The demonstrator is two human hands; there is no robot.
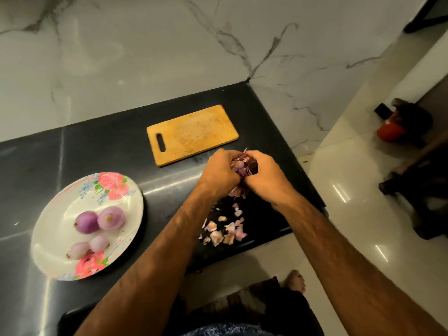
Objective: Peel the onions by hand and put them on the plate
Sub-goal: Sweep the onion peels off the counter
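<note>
Over the dark counter [97,154], near its right end: an onion [242,166] is held up between both hands, loose skin hanging below.
Left hand [219,172]: fingers are curled round the onion's left side.
Right hand [263,175]: fingers are wrapped round its right side.
Plate [55,214]: four peeled onions [100,220] are seen resting on it, well to the left.
Peelings [225,230]: scattered on the counter beneath the wrists.
Cutting board [192,134]: laid flat just beyond the hands.
</note>
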